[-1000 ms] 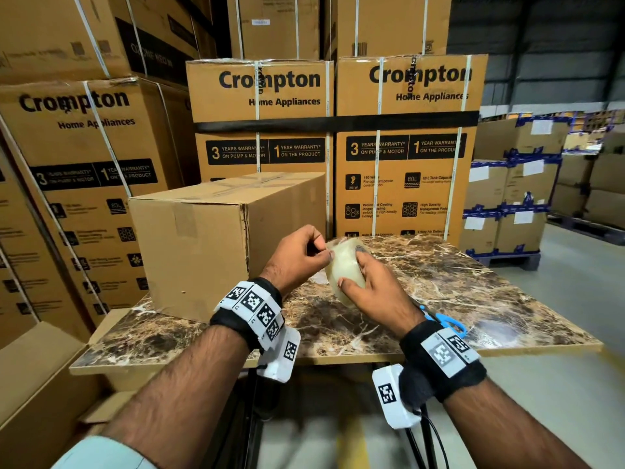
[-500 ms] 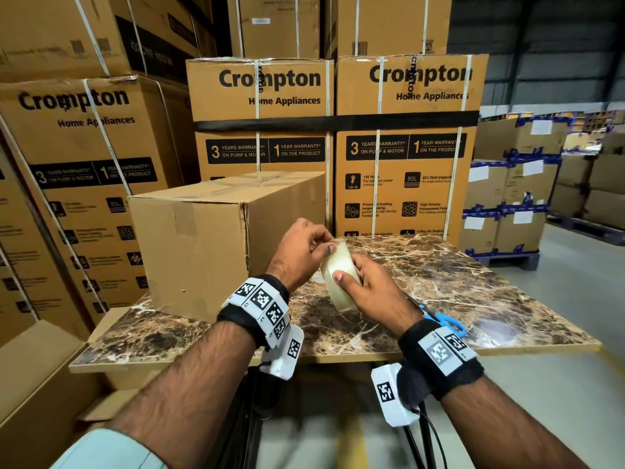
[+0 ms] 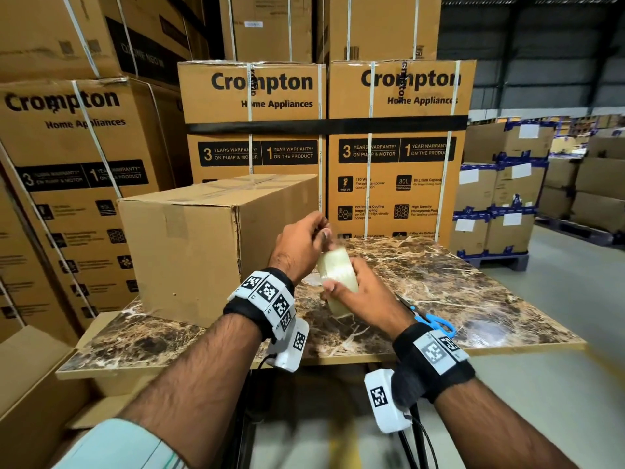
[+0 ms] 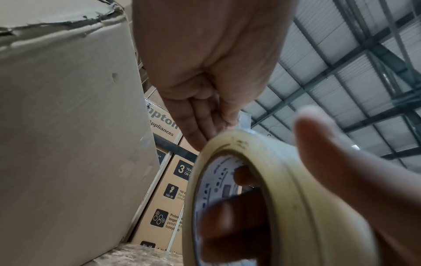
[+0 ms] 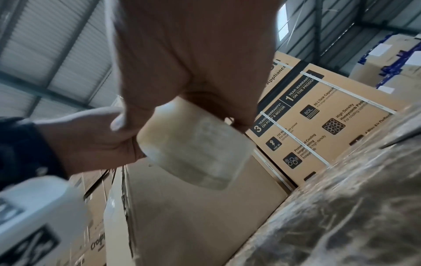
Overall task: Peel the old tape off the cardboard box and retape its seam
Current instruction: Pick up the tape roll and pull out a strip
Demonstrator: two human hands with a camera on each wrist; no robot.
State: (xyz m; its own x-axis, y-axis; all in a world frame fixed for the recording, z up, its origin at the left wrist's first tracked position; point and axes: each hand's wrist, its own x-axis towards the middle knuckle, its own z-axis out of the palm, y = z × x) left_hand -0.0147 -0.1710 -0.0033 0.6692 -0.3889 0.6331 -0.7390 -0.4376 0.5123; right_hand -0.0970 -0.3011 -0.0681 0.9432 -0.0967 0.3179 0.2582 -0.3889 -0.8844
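Tape roll (image 3: pixel 338 282) sits clamped in right hand (image 3: pixel 367 296) while left hand (image 3: pixel 299 245) fingers pinch its free end; next, probably draw a strip toward the cardboard box (image 3: pixel 189 245).

A marble-patterned table (image 3: pixel 473 299) in brown and cream stood among stacked warehouse goods. On its near right part lay a pair of blue-handled scissors (image 3: pixel 434 321). Behind the table rose printed Crompton cartons (image 3: pixel 399 147), bound with white straps and crossed by a black band; more of them (image 3: pixel 67 164) were piled at the left. Farther right, plain brown boxes with white labels and blue strapping (image 3: pixel 500 204) sat on a dark pallet (image 3: pixel 500 260) on the grey floor (image 3: pixel 558 316). A corrugated metal roof on steel beams (image 4: pixel 341 63) spanned overhead.
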